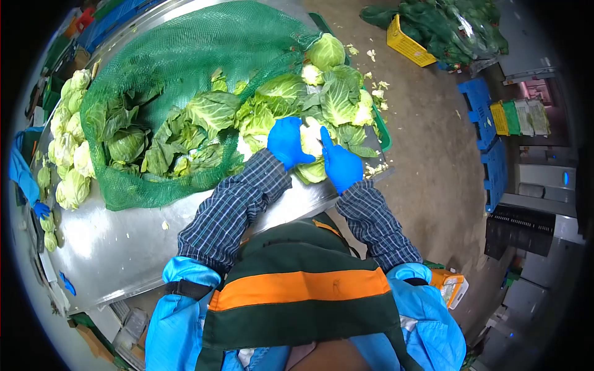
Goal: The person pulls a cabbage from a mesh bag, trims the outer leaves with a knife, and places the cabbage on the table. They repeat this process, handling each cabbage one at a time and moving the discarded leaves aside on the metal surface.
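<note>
A cabbage [314, 168] with a pale cut part facing up lies near the table's right end, between my gloved hands. My left hand [288, 143] is curled against its left side, gripping it. My right hand [342, 164] is on the other side, index finger stretched along the pale part and the other fingers folded. Whatever those folded fingers hold is hidden. Loose green cabbage leaves [339, 102] lie just beyond my hands. A whole cabbage [326, 52] sits at the far right corner. To the left, a green mesh bag [185, 52] lies open around more cabbages and leaves.
Trimmed cabbages [73, 154] are piled along the left of the metal table [136, 247]. Another person's gloved hand [41, 210] is at the far left edge. A green crate [385, 133] stands beside the table's right end. Leaf scraps lie on the floor [427, 142].
</note>
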